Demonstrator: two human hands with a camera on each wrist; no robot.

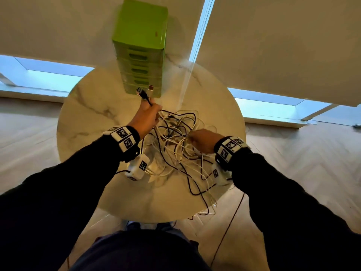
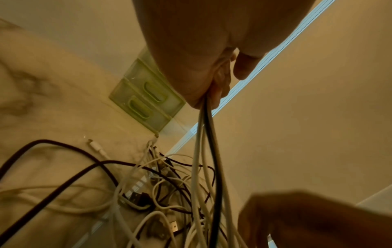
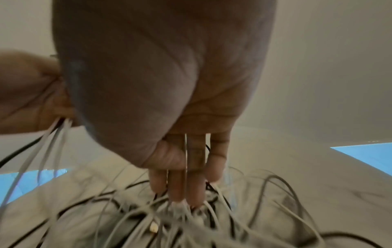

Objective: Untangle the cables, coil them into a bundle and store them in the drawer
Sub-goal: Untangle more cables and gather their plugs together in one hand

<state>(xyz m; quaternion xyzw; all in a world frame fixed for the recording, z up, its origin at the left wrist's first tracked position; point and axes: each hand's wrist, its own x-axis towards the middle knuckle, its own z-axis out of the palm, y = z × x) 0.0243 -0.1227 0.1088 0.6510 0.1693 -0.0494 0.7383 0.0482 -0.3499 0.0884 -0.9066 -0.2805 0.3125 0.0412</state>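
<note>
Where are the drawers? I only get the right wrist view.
Observer: The green drawers stand at the far edge of the table; none looks open.
Operator: Does the left hand hold a plug?
Observer: The left hand holds several cables; a black USB plug sticks up above its grip.
Operator: Any cable off the table?
Observer: Yes, loops hang over the near edge.

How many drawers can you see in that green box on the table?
5, stacked one above another down the front of the green box: the top drawer, then the next and, and the bottom one, partly hidden behind a black plug.
</note>
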